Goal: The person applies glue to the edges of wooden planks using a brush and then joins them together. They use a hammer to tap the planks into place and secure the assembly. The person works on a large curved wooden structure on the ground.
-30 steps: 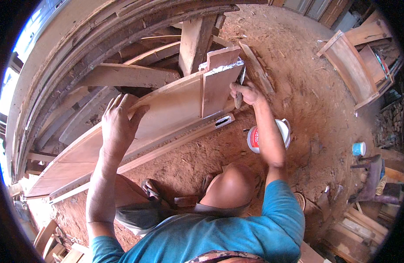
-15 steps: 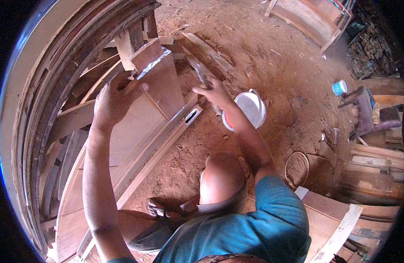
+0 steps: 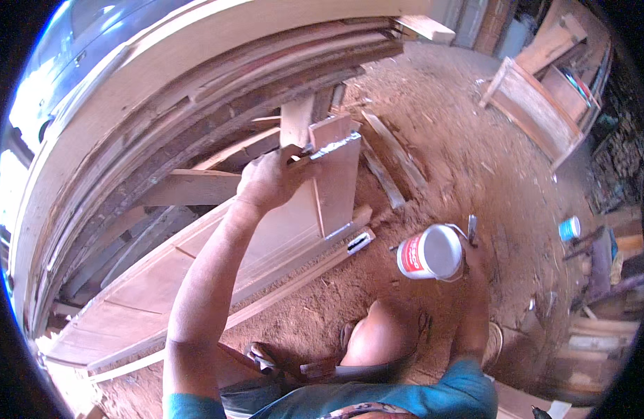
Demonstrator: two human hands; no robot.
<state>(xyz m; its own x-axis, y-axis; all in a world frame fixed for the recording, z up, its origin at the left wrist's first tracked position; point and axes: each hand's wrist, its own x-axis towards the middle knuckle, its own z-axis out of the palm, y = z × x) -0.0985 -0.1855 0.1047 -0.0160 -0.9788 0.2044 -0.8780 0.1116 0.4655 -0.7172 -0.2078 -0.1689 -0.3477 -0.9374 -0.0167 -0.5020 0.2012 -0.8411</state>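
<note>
My left hand (image 3: 267,180) is closed at the left edge of a small upright wooden board (image 3: 338,183). A small greyish thing shows at its fingertips, too little to name. White paste (image 3: 336,145) runs along a joint near the board's top, beside that hand. My right hand (image 3: 478,257), partly in shadow, is at the right side of a white bucket (image 3: 440,253) with a red label and a wire handle. From this hand a flat metal-bladed tool (image 3: 472,225), like a putty knife, points up. A large curved wooden panel (image 3: 255,244) lies beneath the small board.
Stacked long planks (image 3: 217,91) curve along the left and far side. Loose wood strips (image 3: 395,150) lie on the dirt floor beyond the board. A wooden frame (image 3: 535,108) stands at the far right. A small blue-and-white pot (image 3: 569,228) and more timber (image 3: 594,342) are at the right.
My right hand has moved right, away from the board to the bucket, with the bladed tool. My left hand stays by the board. The whole view has turned, showing more on the left.
</note>
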